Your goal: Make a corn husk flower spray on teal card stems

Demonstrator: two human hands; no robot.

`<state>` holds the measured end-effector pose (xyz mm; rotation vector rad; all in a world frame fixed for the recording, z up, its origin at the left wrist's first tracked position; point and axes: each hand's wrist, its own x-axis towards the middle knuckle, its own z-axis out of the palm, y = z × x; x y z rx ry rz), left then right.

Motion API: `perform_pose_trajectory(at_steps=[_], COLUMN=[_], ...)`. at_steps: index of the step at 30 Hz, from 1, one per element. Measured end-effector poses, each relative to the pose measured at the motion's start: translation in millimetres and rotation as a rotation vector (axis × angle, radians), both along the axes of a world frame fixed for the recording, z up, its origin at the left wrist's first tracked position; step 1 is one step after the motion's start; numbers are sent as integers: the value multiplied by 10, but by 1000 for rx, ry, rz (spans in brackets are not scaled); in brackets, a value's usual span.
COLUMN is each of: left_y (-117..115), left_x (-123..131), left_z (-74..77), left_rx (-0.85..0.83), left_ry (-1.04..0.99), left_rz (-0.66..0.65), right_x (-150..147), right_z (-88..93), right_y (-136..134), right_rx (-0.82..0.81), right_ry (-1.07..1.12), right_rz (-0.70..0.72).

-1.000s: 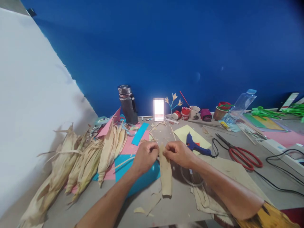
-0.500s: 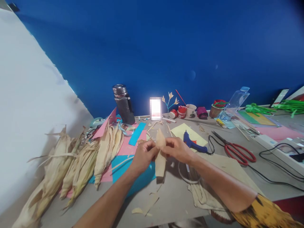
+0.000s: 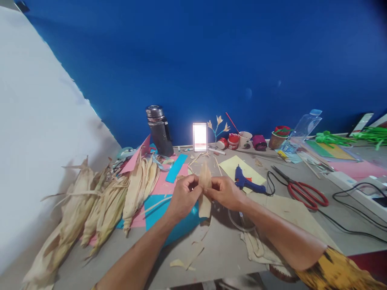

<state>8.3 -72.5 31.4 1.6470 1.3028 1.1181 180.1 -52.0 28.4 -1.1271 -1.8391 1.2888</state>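
Both hands meet around a pale corn husk strip [image 3: 205,207] above the middle of the table. My left hand [image 3: 184,196] pinches its left edge between thumb and fingers. On the opposite edge, my right hand [image 3: 226,191] is closed in a similar pinch. The strip stands lengthwise, with its narrower end pointing away from me and a blunt end toward me. Under the left hand lies blue paper [image 3: 160,209]. A blue glue gun [image 3: 248,182] rests on a yellow sheet [image 3: 226,164] just beyond the right hand. Small husk scraps [image 3: 187,264] are scattered below.
Bundles of dried corn husks [image 3: 75,201] fill the left side. A dark flask [image 3: 159,133] stands behind them. Red-handled scissors [image 3: 306,194], a black cord [image 3: 341,225] and a power strip [image 3: 347,183] lie right. Paint jars [image 3: 233,141] and a paper cup [image 3: 244,139] line the blue wall.
The husk strip's near end now sits slightly higher in view, and both hands stay pinched on it. The whole scene has shifted a little to the right.
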Motion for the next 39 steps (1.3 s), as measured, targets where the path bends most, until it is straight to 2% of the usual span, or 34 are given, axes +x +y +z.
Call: perform_pose_trajectory(at_steps=[3, 6, 10, 13, 15, 17, 20, 22, 25, 27, 30, 32, 35, 39], left_y=[16, 31, 67, 89, 79, 51, 26, 44, 104, 129, 105, 60, -4, -28], left_x=[12, -15, -136, -186, -143, -59, 16, -22, -157, -209, -147, -49, 61, 51], left_z=[-31, -43, 13, 62, 62, 36, -15, -26, 0, 26, 43, 35, 12, 6], left_rx=[8, -19, 7, -80, -230, -278, -202, -141, -77, -138, -243, -186, -64, -17], left_ry=[77, 200, 282, 117, -39, -91, 0, 113, 224, 150, -21, -28, 13, 114], left_rz=[-46, -56, 23, 77, -20, -125, -157, -149, -85, -64, -176, -218, -139, -83], right_x=[-56, -56, 25, 82, 81, 50, -1, -6, 31, 56, 51, 23, -14, 13], right_z=[-77, -71, -6, 17, 6, -22, -64, -70, -41, -17, -9, -22, -42, -42], right_y=[-29, -33, 24, 77, 79, 51, 0, -5, 36, 66, 65, 35, -8, 15], right_rx=[39, 89, 71, 52, 68, 103, 148, 155, 188, 200, 177, 159, 118, 101], right_ry=[-79, -171, -178, -91, -65, -73, -97, -114, -117, -93, -70, -56, -50, -129], right_rz=[-17, -27, -59, -107, -114, -99, -64, -63, -148, -204, -189, -135, -79, -88])
